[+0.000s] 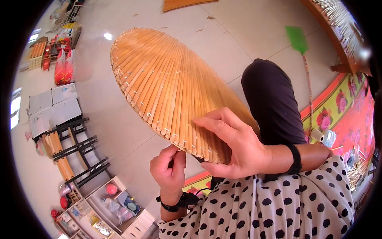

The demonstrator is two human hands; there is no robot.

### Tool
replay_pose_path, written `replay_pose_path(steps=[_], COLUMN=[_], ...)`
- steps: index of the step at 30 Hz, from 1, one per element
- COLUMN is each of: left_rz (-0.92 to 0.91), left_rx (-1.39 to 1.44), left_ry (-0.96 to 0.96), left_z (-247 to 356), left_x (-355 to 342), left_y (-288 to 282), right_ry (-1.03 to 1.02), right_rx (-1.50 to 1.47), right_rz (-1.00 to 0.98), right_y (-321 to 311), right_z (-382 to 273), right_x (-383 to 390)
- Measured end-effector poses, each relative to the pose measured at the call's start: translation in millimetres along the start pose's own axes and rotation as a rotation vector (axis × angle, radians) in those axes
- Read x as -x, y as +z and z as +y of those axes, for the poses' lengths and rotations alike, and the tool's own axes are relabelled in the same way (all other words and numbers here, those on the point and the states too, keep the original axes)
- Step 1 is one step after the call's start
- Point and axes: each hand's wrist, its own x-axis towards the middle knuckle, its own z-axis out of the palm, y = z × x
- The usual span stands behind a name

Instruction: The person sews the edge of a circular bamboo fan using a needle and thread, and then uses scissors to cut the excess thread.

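Note:
A wide conical hat of tan bamboo slats (167,83), stitched with pale thread along its rim, is held up in the middle of the view. My right hand (232,145) grips the hat's lower rim, fingers spread over the slats and thumb underneath. My left hand (170,169) is closed just below the rim, fingers pinched together at the edge; whether it holds a needle or thread is too small to tell. Both wrists wear black bands. My knee in dark trousers (272,103) rises behind the hat.
A pale tiled floor (119,119) lies below. Black metal stools with wooden seats (71,147) and white boxes (51,105) stand at left. A green-headed swatter (299,42) lies at upper right, beside a red and yellow floral mat (342,115) with loose straw strips (358,171).

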Motion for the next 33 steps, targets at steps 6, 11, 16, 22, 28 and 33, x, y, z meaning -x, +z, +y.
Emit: replay_pose_path(steps=[6,11,16,22,28,33], left_rz=[0.052,0.096,0.107,0.093,0.104,0.101], left_rx=[-0.087,-0.140,-0.187,-0.247,-0.300,-0.295], left_ry=[-0.026,-0.060,-0.053,-0.087,-0.079,-0.067], left_z=[10,14,22,29,25,23], left_x=[3,6,3,3,3,4], left_y=[-1,3,6,3,0,-1], right_ry=[0.009,0.032,0.001,-0.003,-0.016,-0.017], right_rx=[-0.081,-0.127,-0.127,-0.164,-0.173,-0.175], right_rz=[-0.048,-0.087,-0.075,-0.068,-0.067,-0.069], right_y=[1,-4,-9,-9,-9,-10], right_z=[9,12,14,15,17,17], right_x=[-2,-7,-10,-10,-10,-10])
